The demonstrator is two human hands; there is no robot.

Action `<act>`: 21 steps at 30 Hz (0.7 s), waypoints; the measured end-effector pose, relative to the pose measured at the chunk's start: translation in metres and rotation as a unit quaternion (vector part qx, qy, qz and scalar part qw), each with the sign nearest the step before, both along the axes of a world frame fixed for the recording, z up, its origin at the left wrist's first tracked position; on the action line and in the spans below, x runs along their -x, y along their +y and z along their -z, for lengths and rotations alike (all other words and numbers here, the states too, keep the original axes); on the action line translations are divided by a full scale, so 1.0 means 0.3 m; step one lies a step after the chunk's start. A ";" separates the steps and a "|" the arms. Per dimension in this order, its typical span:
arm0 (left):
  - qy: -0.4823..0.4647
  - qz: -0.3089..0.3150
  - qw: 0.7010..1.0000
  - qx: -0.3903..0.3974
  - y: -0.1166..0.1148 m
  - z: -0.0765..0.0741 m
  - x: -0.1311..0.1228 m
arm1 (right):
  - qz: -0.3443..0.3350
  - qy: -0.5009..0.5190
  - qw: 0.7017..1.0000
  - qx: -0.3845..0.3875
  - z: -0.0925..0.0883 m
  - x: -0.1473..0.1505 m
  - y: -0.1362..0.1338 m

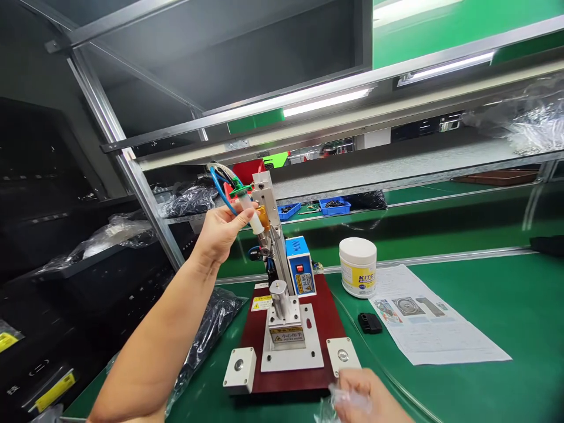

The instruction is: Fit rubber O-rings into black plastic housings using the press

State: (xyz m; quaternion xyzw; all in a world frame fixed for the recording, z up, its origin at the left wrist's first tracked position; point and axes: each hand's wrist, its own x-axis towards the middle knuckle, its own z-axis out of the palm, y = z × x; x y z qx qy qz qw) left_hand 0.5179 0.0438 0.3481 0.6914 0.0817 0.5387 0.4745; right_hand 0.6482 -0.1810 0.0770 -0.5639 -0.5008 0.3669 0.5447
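With thumb and fingers, my left hand (224, 229) grips a whitish syringe barrel (255, 223) topped by a green cap (240, 189). It is held tilted beside the metal upright (275, 235) of a bench press. Down at the front, near the right button box (342, 355), my right hand (368, 396) is closed on a clear plastic piece (350, 400), blurred and partly cut off by the frame edge. Below the upright, a metal fixture block (285, 320) stands on a pale plate. The left button box (239, 369) sits on the dark red base (286, 385).
A blue control box (301, 264) stands behind the fixture. Right of it are a white tub (358, 267), a small black part (369, 323) and a printed sheet (434, 317). Black plastic bags (215, 320) lie left. Blue trays (333, 205) rest on the shelf; a clear hose (388, 370) crosses the table.
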 end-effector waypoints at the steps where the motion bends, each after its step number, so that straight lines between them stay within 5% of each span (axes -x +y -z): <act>1: 0.002 0.002 1.000 -0.002 0.001 0.000 0.001 | 0.016 -0.034 0.999 -0.024 -0.071 -0.015 0.003; 6: 0.011 0.014 1.000 -0.008 0.007 0.002 0.006 | 0.041 -0.173 0.969 -0.172 -0.443 -0.061 0.114; 10: 0.019 0.020 1.000 -0.006 0.000 -0.004 0.007 | 0.102 -0.193 0.946 -0.241 -0.625 -0.052 0.270; 14: 0.028 0.027 0.999 0.002 -0.009 -0.015 0.012 | 0.084 -0.151 0.950 -0.260 -0.688 -0.016 0.391; 21: 0.060 0.014 0.998 0.008 -0.014 -0.040 0.036 | 0.054 0.016 0.974 -0.219 -0.695 0.022 0.474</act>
